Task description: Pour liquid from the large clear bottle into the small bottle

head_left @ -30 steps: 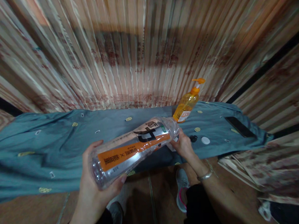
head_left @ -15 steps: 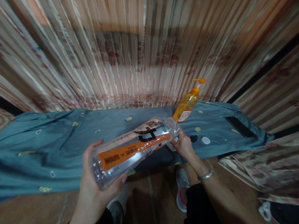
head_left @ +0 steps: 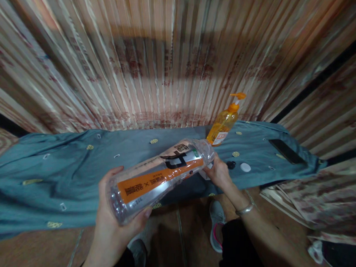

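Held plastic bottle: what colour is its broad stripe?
The stripe is orange, clearest in the head view.

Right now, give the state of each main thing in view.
Clear plastic bottle with orange-striped label: tilted, held.
Left fingers: curled around its base.
Right fingers: closed at its neck.
Orange-topped pump bottle: standing, partly filled with amber liquid.
Black rectangular slab: lying flat.
White round disc: lying flat.
Teal patterned cloth: spread, wrinkled.
Beige patterned curtain: hanging in folds.

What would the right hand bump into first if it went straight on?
The right hand would meet the plastic bottle first; it's touching the neck end. Beyond that, perhaps the curtain, though depth is unclear.
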`<state>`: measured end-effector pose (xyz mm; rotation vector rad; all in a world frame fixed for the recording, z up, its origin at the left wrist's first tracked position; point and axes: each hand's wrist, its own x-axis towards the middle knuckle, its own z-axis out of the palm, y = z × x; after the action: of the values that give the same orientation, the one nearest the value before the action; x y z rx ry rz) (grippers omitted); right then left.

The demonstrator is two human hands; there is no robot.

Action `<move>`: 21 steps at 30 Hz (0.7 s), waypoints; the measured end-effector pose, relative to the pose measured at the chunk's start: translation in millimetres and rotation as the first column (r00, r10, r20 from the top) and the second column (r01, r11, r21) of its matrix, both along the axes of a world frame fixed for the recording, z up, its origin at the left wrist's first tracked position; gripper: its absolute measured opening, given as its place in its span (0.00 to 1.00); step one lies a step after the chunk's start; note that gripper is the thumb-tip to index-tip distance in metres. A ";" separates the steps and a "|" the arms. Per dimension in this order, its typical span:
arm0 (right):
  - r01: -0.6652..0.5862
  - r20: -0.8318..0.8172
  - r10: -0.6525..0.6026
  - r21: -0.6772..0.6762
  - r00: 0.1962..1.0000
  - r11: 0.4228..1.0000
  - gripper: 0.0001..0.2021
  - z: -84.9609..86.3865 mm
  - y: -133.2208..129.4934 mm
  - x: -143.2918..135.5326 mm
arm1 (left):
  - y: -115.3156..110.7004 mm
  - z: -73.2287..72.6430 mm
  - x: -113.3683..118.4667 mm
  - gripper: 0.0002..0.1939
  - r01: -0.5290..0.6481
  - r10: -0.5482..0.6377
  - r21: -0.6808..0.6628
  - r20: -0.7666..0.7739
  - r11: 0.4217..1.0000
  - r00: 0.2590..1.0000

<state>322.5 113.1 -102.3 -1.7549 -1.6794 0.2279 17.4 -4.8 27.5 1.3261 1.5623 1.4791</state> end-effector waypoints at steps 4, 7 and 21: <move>-0.014 -0.005 0.014 0.005 1.000 1.000 0.26 -1.7 0.3 1.2 | -0.1 -0.2 -0.1 0.41 -0.006 0.006 0.003 -0.002 1.000 1.000; -0.025 -0.006 0.025 0.009 1.000 1.000 0.27 -2.3 0.5 2.2 | -0.2 0.1 -0.2 0.41 -0.005 0.005 -0.004 -0.009 1.000 1.000; -0.001 -0.006 0.001 0.002 1.000 1.000 0.26 0.6 -0.7 0.3 | -0.9 2.1 1.4 0.39 0.001 0.000 0.013 -0.063 1.000 0.998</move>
<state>322.8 112.4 -101.8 -1.7500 -1.6761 0.2322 18.8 -5.7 29.6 1.3930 1.5943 1.4624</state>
